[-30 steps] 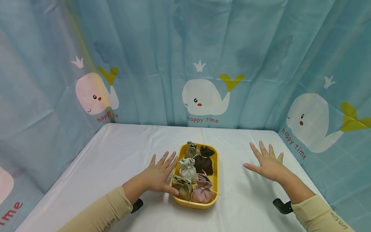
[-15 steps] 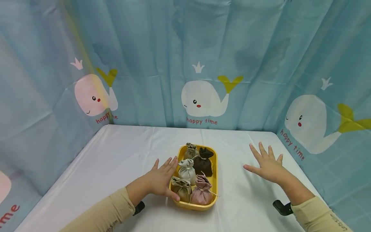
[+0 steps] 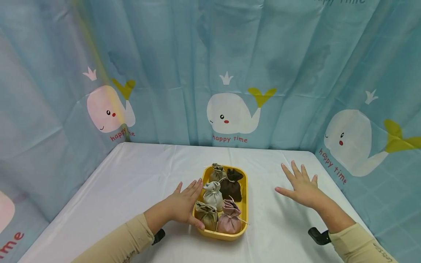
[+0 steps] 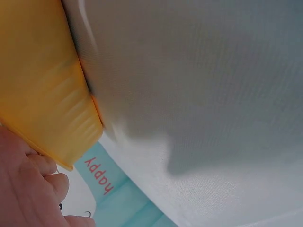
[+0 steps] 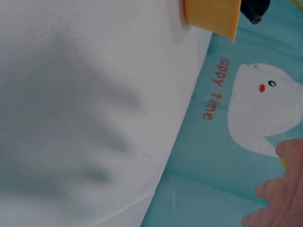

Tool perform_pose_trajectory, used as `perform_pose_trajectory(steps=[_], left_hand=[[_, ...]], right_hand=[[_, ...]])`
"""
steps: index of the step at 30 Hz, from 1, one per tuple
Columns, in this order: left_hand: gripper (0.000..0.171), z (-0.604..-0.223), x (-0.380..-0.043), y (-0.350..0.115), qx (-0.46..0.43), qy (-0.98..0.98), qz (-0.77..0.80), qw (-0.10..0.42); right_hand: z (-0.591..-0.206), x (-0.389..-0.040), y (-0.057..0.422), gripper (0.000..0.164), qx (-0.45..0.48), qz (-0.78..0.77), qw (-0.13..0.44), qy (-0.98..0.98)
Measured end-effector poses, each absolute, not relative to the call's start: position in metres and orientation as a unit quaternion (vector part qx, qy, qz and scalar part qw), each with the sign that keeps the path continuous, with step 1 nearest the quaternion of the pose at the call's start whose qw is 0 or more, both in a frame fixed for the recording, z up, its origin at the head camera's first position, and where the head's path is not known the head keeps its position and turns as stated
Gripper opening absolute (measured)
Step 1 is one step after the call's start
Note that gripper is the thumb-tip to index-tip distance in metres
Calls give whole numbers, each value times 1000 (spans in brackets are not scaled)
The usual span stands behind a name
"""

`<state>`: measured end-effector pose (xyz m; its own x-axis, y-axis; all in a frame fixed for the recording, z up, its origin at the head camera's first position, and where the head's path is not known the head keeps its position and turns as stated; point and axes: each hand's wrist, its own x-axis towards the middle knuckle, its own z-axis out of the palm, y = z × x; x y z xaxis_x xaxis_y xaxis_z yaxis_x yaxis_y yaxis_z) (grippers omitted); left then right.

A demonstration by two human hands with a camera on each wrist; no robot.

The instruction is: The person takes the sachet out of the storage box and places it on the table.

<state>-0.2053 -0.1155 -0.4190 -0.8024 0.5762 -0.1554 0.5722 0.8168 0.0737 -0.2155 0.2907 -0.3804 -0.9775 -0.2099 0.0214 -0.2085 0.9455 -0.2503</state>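
L hand (image 3: 183,205) lay at yellow tray (image 3: 227,236) rim, fingers straight, near tog., thumb apart; R hand (image 3: 303,188) fingers spread. Prob. best: light, even touch, bags (image 3: 213,197) undisturbed.

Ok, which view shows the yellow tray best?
The head view: from above, it shows the yellow tray nearly whole, five pouches inside, the left hand at its rim. The left wrist view shows only part of its outer side; the right wrist view, one end, cut off at top.
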Motion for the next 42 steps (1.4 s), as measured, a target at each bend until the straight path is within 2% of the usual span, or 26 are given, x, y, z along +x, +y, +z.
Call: perform_pose_trajectory(steps=[25, 37, 42], left_hand=[[133, -415, -203, -111, 307, 947, 27, 92], [135, -417, -204, -111, 305, 948, 17, 93], [135, -417, -204, -110, 303, 948, 15, 94]], right_hand=[[-368, -222, 257, 92, -168, -181, -18, 969], [-351, -212, 222, 79, -211, -294, 1, 932], [-352, -211, 212, 73, -230, -312, 34, 921]])
